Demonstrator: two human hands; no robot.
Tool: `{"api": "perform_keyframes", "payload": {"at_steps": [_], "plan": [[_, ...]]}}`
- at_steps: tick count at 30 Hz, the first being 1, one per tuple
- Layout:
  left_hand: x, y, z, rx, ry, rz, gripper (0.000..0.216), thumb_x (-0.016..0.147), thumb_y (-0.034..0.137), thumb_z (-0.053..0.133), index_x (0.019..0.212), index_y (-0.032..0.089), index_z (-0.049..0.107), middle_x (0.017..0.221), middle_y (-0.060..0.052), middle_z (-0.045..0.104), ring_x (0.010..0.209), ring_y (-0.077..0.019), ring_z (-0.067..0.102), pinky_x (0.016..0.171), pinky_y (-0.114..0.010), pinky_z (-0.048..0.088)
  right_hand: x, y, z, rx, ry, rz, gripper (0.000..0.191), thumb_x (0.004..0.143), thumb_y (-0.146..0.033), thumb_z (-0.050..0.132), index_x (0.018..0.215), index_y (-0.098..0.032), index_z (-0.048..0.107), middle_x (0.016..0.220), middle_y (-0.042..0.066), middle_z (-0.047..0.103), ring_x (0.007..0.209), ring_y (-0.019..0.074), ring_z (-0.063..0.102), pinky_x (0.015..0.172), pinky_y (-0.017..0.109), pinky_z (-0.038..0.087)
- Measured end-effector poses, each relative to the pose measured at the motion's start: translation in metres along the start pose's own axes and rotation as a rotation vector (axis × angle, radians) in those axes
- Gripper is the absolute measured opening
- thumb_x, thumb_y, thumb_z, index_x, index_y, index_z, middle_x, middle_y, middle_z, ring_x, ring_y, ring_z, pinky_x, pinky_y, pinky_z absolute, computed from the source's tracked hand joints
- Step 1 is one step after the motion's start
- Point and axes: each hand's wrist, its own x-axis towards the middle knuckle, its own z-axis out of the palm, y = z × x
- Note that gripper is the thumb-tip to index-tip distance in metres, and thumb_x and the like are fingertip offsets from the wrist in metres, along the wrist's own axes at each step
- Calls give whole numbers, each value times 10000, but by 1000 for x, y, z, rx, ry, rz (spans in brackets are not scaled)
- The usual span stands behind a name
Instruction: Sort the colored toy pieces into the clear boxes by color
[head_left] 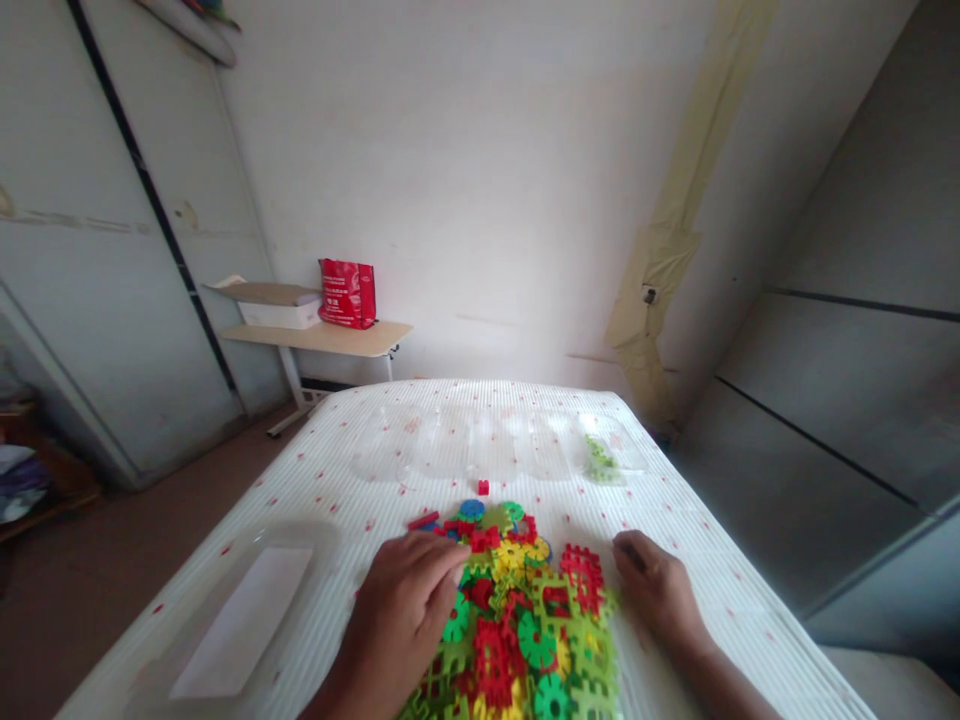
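Left hand lies palm-down on pile, fingers extended, holding nothing seen. Right hand touches pile's edge, fingers curled; cannot tell its grip.

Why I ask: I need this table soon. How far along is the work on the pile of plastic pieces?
Done: a few green pieces lie in the rightmost clear tray, and one red piece lies near the trays. In hand: the left hand lies on the pile, the right hand rests at its right edge. Left: nearly everything is in the pile, and the other clear trays look empty.
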Motion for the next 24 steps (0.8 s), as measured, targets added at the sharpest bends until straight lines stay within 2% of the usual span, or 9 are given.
{"api": "perform_keyframes", "payload": {"at_steps": [2, 4, 6, 9, 12, 15, 20, 24], "plan": [[29, 7, 2, 20, -147, -64, 244, 869, 218, 446, 967, 264, 664, 923, -13, 710, 876, -179, 640, 791, -349, 499, 4, 3, 3, 33, 1, 75, 218, 818, -373, 405, 751, -219, 543, 681, 34, 642, 642, 195, 588, 609, 287, 431], [56, 10, 14, 83, -350, -149, 248, 859, 217, 459, 977, 275, 669, 939, -16, 710, 915, -184, 638, 820, -340, 486, 9, 3, 4, 55, 12, 111, 207, 798, -360, 405, 753, -215, 546, 683, 34, 648, 651, 200, 592, 617, 292, 433], [77, 8, 32, 115, -411, -188, 243, 848, 203, 480, 991, 249, 670, 963, -48, 706, 942, -204, 637, 828, -346, 483, 12, 3, 4, 69, 15, 106, 205, 786, -352, 405, 764, -210, 550, 689, 35, 650, 654, 200, 593, 628, 294, 434], [95, 2, 62, 151, -504, -240, 214, 834, 197, 536, 1010, 181, 657, 1001, -103, 687, 975, -234, 624, 844, -387, 479, 12, 3, 4, 76, 16, 99, 205, 771, -351, 409, 751, -205, 551, 670, 30, 638, 637, 192, 586, 620, 287, 431], [100, -4, 79, 162, -614, -283, 230, 851, 273, 567, 1043, 157, 616, 1050, -80, 653, 975, -205, 611, 864, -417, 477, 12, 5, 6, 67, 23, 95, 217, 768, -355, 403, 747, -197, 551, 656, 26, 626, 621, 183, 575, 602, 276, 425], [101, -6, 79, 147, -678, -318, 254, 864, 321, 555, 1060, 164, 592, 1098, -61, 616, 994, -190, 591, 879, -424, 470, 12, 9, 8, 63, 16, 83, 224, 779, -350, 397, 760, -192, 554, 664, 22, 627, 626, 176, 576, 606, 267, 423], [100, -10, 71, 59, -720, -374, 229, 842, 309, 585, 1023, 170, 606, 1071, -51, 620, 995, -193, 581, 882, -420, 458, 12, 11, 11, 51, 29, 82, 220, 782, -335, 406, 760, -193, 572, 669, 23, 639, 624, 174, 577, 600, 263, 417], [98, -18, 75, -76, -719, -446, 220, 805, 270, 626, 994, 158, 614, 981, -34, 637, 858, -161, 607, 768, -353, 494, 12, 8, 10, 39, 29, 80, 210, 774, -321, 403, 750, -192, 567, 653, 21, 626, 613, 173, 577, 592, 260, 410]]}}
